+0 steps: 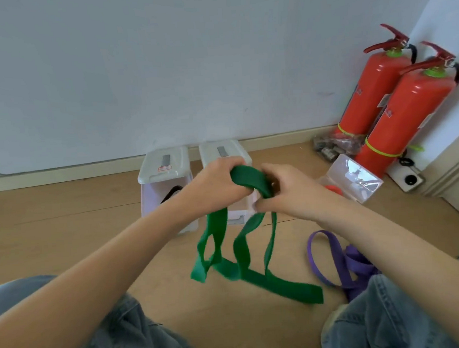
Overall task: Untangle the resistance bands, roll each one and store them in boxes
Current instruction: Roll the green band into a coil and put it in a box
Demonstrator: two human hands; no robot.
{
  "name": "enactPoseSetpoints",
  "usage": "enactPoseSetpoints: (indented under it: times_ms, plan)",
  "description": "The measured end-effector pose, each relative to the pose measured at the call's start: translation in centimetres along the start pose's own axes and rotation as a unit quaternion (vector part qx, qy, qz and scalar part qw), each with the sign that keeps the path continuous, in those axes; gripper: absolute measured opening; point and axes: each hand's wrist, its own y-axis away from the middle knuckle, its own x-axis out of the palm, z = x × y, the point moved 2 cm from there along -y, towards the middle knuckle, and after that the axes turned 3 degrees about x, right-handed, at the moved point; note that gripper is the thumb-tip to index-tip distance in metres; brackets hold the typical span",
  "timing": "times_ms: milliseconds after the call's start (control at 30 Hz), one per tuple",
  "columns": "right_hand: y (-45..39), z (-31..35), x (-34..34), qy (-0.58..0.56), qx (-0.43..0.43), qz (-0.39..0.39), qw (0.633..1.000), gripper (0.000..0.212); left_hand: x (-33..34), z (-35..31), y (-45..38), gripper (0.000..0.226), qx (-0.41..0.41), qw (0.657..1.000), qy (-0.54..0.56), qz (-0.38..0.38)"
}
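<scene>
Floor (50,211): I see bare wood planks open to the left and in the middle foreground between my two denim-clad knees; the white wall and skirting board close off the far side.

Boxes: two pale lidded boxes side by side against the skirting, left box (166,164) and right box (221,150), the right one largely hidden behind my hands.

Right corner: two red fire extinguishers (396,104) against the wall, a clear plastic case (355,177) just in front of them, so room on that side is tight.

Left hand (218,185): grip closed around the upper end of the green resistance band (220,260), held up in front of the boxes.

Right hand (291,194): fingers pinched on the same band just beside the left hand.

Green band: several twisted loops hang from both hands, the lowest length trailing flat on the floor between my knees.

Purple resistance band (335,256): lies bunched on the floor by my right knee, apart from the green one, untouched.
</scene>
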Motion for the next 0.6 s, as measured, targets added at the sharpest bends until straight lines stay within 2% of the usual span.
enactPoseSetpoints:
  times_ms: [67, 167, 200, 233, 267, 300, 367, 400, 433, 467, 500, 533, 567, 600]
  plan:
    - [-0.1, 0.6, -1.2, -0.152, 0.012, -0.035, 0.988, 0.019, 0.0, 1.0, 0.1, 0.025, 0.021, 1.0, -0.005, -0.02]
    - [-0.2, 1.4, -3.5, -0.419, -0.035, -0.056, 0.905, 0.02, 1.8, 3.7, 1.3, 0.03, 0.001, 0.999, -0.036, 0.036]
    - [-0.2, 1.6, -4.1, -0.463, -0.056, -0.055, 0.883, 0.018, 2.3, 4.8, 1.7, 0.03, -0.017, 0.997, -0.046, 0.064]
    - [-0.1, 1.5, -4.5, -0.469, -0.064, -0.054, 0.879, 0.016, 2.5, 5.9, 2.0, 0.029, -0.039, 0.994, -0.052, 0.084]
    - [0.0, 1.2, -4.7, -0.443, -0.051, -0.058, 0.893, 0.015, 2.3, 6.6, 2.1, 0.027, -0.065, 0.992, -0.047, 0.095]
    - [-0.1, 0.4, -4.9, -0.373, -0.02, -0.065, 0.925, 0.015, 1.7, 7.1, 1.9, 0.024, -0.091, 0.991, -0.023, 0.093]
    - [-0.1, -1.5, -4.6, -0.098, 0.051, -0.035, 0.993, 0.014, -0.1, 6.9, 1.2, 0.024, -0.121, 0.989, 0.076, 0.049]
    - [-0.1, -2.5, -4.3, 0.044, 0.101, 0.016, 0.994, 0.011, -1.2, 6.4, 0.9, 0.024, -0.123, 0.983, 0.134, 0.022]
    - [0.2, -3.3, -4.0, 0.149, 0.149, 0.075, 0.975, 0.026, -1.9, 5.7, 0.7, 0.022, -0.117, 0.978, 0.171, 0.011]
    - [0.5, -4.0, -3.6, 0.197, 0.182, 0.125, 0.955, 0.053, -2.2, 4.8, 0.6, 0.017, -0.107, 0.978, 0.177, 0.025]
    - [0.6, -4.1, -3.1, 0.17, 0.187, 0.158, 0.955, 0.079, -2.0, 4.0, 0.6, 0.016, -0.102, 0.982, 0.144, 0.061]
    - [0.7, -3.6, -2.6, 0.097, 0.167, 0.171, 0.966, 0.097, -1.3, 3.2, 0.8, 0.018, -0.101, 0.985, 0.094, 0.107]
    - [0.7, -2.7, -1.9, 0.016, 0.133, 0.172, 0.976, 0.104, -0.3, 2.6, 1.0, 0.019, -0.099, 0.983, 0.043, 0.15]
    - [0.6, -2.0, -1.1, -0.027, 0.097, 0.167, 0.981, 0.102, 0.6, 2.0, 1.0, 0.019, -0.095, 0.98, 0.008, 0.176]
